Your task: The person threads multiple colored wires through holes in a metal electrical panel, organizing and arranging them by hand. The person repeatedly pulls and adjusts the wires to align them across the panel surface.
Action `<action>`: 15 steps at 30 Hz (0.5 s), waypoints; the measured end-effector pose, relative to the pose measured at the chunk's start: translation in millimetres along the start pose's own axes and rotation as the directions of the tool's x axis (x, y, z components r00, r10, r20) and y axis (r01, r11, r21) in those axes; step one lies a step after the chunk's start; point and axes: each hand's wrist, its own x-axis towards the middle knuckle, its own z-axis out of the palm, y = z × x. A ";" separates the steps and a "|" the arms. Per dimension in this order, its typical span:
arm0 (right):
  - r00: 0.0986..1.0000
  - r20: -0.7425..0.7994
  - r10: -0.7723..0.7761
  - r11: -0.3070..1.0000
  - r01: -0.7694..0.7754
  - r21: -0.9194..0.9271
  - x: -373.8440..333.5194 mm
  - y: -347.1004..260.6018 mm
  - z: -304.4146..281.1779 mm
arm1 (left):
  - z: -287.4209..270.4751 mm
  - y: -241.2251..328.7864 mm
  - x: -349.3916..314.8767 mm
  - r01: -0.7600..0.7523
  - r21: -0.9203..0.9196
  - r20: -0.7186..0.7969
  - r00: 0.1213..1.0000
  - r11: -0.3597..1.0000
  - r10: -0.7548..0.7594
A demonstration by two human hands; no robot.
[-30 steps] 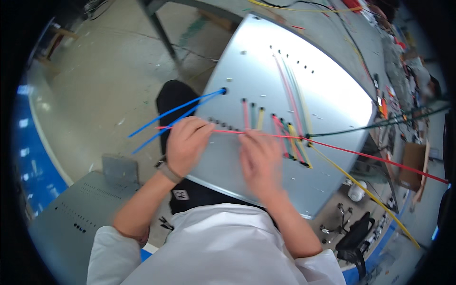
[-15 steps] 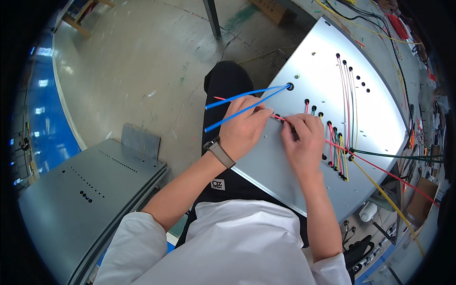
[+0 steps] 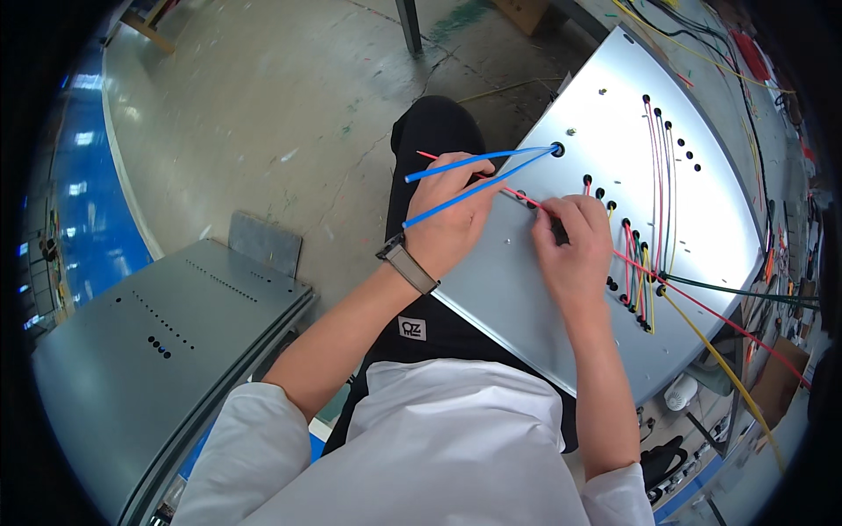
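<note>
A grey metal panel (image 3: 526, 298) with several black-ringed holes lies across my lap. My left hand (image 3: 452, 206) is closed on a red wire (image 3: 517, 195) by the panel's left edge, and the wire's end sticks out past the hand. My right hand (image 3: 574, 237) pinches the same wire a short way along, above the panel. From there the wire runs on to the lower right. Two blue wires (image 3: 478, 188) come out of a hole near the upper left edge and pass over my left hand. Short red, green and yellow wires (image 3: 638, 272) link holes right of my right hand.
A stack of grey metal panels (image 3: 167, 342) stands at the lower left. Green wires (image 3: 745, 294) and a yellow wire (image 3: 719, 368) stretch off to the right. A bench with loose cables (image 3: 728, 79) is at the upper right. A metal table leg (image 3: 409, 26) stands at the top.
My right hand has drawn away from my left, and a longer stretch of red wire shows between them. The view has shifted slightly, with the panel now further right.
</note>
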 end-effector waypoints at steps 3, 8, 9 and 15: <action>1.000 0.000 -0.003 1.000 0.003 0.001 -1.3 0.6 -0.6 | 0.1 -1.1 -1.4 -0.029 0.040 0.015 0.999 0.999 0.029; 0.998 -0.033 -0.049 0.999 0.048 -0.006 -1.3 3.5 4.5 | 7.0 4.8 -2.4 -0.098 0.064 0.080 0.992 0.993 0.093; 0.998 -0.035 -0.050 0.999 0.050 -0.010 -1.7 4.1 5.2 | 9.6 8.9 -3.5 -0.108 0.062 0.102 0.990 0.992 0.101; 0.990 -0.091 -0.111 0.994 0.110 -0.016 -0.1 4.7 3.4 | 8.3 24.8 -5.0 -0.193 0.176 0.184 0.970 0.965 0.160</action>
